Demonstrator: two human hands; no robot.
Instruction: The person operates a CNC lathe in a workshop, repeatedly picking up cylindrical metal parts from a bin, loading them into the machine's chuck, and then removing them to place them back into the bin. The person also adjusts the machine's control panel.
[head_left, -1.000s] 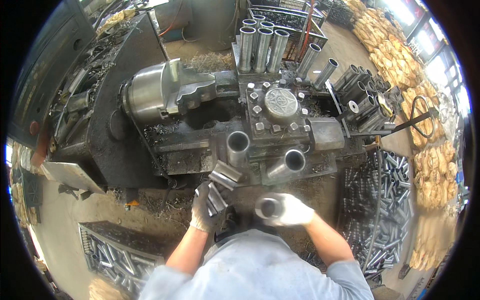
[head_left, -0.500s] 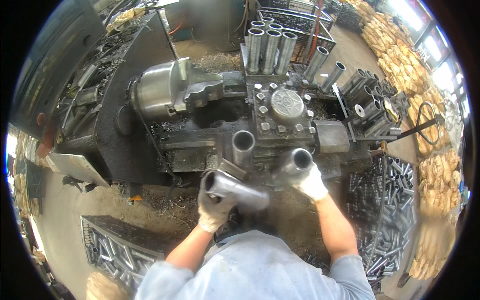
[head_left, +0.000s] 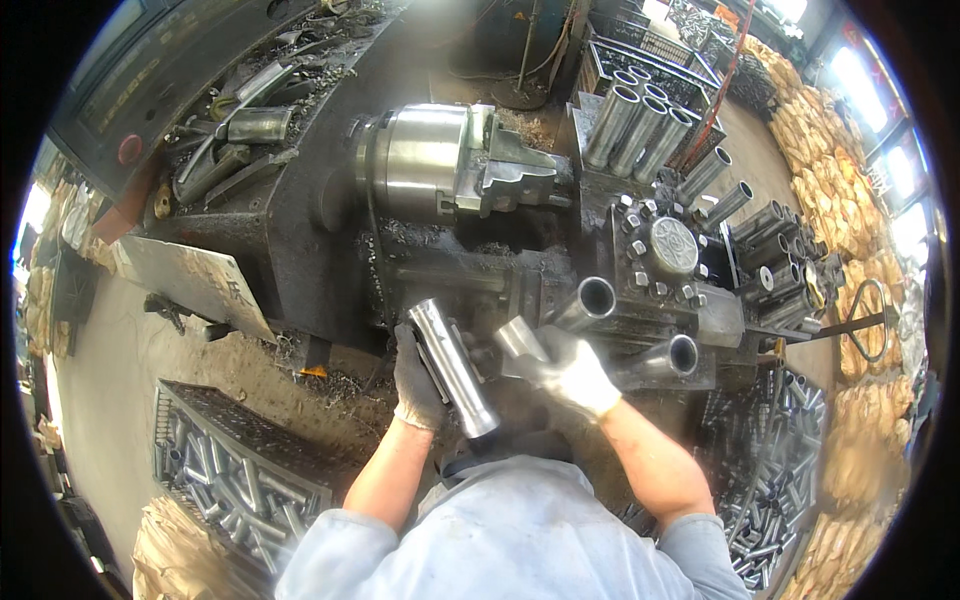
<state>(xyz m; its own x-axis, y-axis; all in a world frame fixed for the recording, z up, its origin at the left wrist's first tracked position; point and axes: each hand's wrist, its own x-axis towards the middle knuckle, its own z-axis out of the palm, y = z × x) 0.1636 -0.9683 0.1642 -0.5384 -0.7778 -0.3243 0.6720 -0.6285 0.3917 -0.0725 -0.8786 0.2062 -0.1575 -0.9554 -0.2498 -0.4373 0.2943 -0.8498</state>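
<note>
In my gloved left hand (head_left: 420,382) rests a shiny metal tube (head_left: 452,366), tilted, its upper end leaning left and its lower end toward my body. My gloved right hand (head_left: 575,378), palm white and fingers darkened, is closed on a short bright metal cylinder (head_left: 520,342). Motion blurs that cylinder, and its exact kind does not show. It is to the right of the tube and apart from it. Just beyond my right hand another tube (head_left: 586,302) stands on the lathe, open end up. A further tube (head_left: 668,360) is beside my right wrist.
Ahead are the lathe chuck (head_left: 425,160) and the bolted tool post (head_left: 674,246). Several tubes (head_left: 640,130) stand behind the post; more tubes (head_left: 770,250) crowd the right. Bins of tubes flank me, at left (head_left: 165,400) and right (head_left: 770,500). A hand wheel (head_left: 866,320) sticks out at right.
My right hand has let go of a tube, which now stands on the lathe, and holds the short cylinder. The left hand's tube has swung more upright. The view has shifted left.
</note>
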